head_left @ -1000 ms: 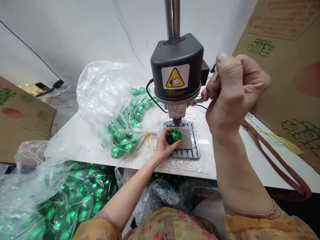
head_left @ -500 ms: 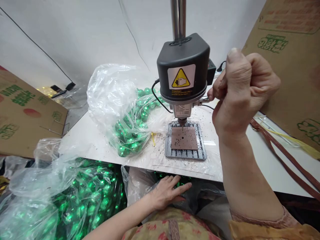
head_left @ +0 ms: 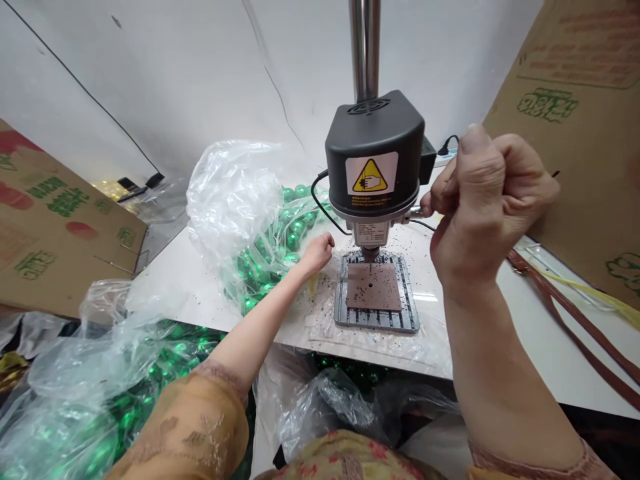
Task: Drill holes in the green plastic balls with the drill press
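My right hand (head_left: 480, 207) is wrapped round the feed lever (head_left: 416, 212) of a small bench drill press (head_left: 375, 160). Under its chuck and bit (head_left: 371, 255), a brown square board (head_left: 374, 287) with a dark hole lies on the slotted metal base (head_left: 345, 320). Over the table, my left hand (head_left: 319, 253) is just left of the base, its fingers curled in; whatever they may hold is hidden. Beside it, shiny green balls (head_left: 250, 270) fill a clear plastic bag (head_left: 233, 190).
More green balls (head_left: 195, 343) in clear plastic lie below the white table (head_left: 430, 310) at the left. Cardboard boxes (head_left: 75, 227) flank both sides. A brown strap (head_left: 565, 313) crosses the table's right side. Dark shavings are scattered round the drill base.
My left hand has come up from the green balls below the table edge to beside the drill base, its fingers now curled. My right hand stays on the lever. The view has shifted slightly.
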A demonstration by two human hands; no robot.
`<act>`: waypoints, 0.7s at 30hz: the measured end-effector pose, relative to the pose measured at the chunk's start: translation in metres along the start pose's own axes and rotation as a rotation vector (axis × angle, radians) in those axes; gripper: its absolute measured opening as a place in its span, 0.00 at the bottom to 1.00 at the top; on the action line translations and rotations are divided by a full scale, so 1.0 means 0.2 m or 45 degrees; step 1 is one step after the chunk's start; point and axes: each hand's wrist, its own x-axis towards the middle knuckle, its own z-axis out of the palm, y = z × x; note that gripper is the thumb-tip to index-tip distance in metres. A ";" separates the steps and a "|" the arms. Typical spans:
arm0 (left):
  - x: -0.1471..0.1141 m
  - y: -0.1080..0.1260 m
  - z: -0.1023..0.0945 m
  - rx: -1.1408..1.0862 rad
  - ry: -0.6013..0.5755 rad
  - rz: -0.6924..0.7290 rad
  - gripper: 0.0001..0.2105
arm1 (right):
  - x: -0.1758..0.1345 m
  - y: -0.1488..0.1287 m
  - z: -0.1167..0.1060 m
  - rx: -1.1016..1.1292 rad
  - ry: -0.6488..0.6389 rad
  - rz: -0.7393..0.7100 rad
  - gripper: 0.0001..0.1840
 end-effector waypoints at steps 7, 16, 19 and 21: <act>0.08 -0.07 0.00 0.160 0.070 -0.085 0.14 | 0.00 0.00 0.00 0.009 0.013 0.009 0.22; 0.03 -0.12 0.05 -0.017 -0.039 0.084 0.12 | 0.00 0.01 -0.01 0.015 0.009 -0.007 0.21; 0.04 -0.15 0.03 0.075 0.019 -0.090 0.18 | 0.00 0.02 -0.01 0.029 0.017 -0.023 0.21; 0.07 -0.16 0.01 0.189 0.044 -0.187 0.21 | 0.00 0.02 -0.01 0.029 0.024 -0.021 0.21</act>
